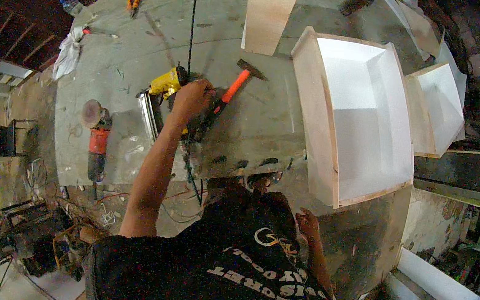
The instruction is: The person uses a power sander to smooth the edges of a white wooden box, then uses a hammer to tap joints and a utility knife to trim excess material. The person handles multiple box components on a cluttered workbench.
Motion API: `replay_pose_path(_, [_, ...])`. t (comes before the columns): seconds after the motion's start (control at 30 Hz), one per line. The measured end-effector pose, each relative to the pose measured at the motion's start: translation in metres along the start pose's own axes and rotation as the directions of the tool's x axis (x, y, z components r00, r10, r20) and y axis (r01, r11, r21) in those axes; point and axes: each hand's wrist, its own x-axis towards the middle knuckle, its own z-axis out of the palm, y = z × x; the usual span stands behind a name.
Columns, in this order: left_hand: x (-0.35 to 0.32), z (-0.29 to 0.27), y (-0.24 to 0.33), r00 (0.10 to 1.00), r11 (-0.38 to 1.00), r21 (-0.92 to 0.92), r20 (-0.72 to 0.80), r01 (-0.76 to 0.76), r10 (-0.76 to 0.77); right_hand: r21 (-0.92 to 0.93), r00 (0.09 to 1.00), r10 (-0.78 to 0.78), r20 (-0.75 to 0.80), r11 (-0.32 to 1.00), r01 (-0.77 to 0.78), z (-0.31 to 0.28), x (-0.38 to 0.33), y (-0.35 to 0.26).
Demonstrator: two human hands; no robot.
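Observation:
My left hand (193, 98) is closed at a yellow and black nail gun (166, 82), which lies on the grey worktable (136, 54). The hand covers part of the tool's body, and the silver magazine points toward me. Just right of that hand is a hammer (238, 84) with a dark head and an orange-red and black handle. My right hand (307, 225) hangs low beside my body, with loosely bent fingers and nothing visible in them. To its upper right, a wooden drawer box (327, 144) with a white inside rests at the table's right side.
An orange and black disc grinder (98, 141) lies at the left. Orange-handled pliers (133, 4) and a white plastic bag (69, 53) are farther off. A narrow wooden box (270, 12) stands at the far edge. Another white-lined box (436, 105) sits at the right. A black hose (194, 19) crosses the tabletop.

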Motion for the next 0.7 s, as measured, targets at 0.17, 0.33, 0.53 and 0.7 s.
replay_pose_path(0.17, [-0.001,0.012,-0.011,0.996,0.999,-0.032,-0.088,0.012,-0.015,0.013,0.957,-0.275,0.089,0.961,0.275,0.026,0.033,-0.071])
replay_pose_path(0.33, [-0.014,0.013,-0.005,0.989,0.982,-0.187,-0.141,0.016,-0.043,-0.127,0.978,-0.084,0.192,0.986,0.109,0.031,0.046,-0.121])
replay_pose_path(0.53, [-0.022,0.012,0.013,0.957,0.99,-0.136,-0.279,0.041,-0.078,0.047,0.932,-0.122,0.342,0.993,0.113,0.01,0.034,-0.173])
replay_pose_path(0.7, [-0.021,0.004,0.02,0.972,0.99,0.097,-0.203,-0.103,0.121,0.015,0.891,-0.337,0.304,0.937,0.35,0.024,0.037,-0.244])
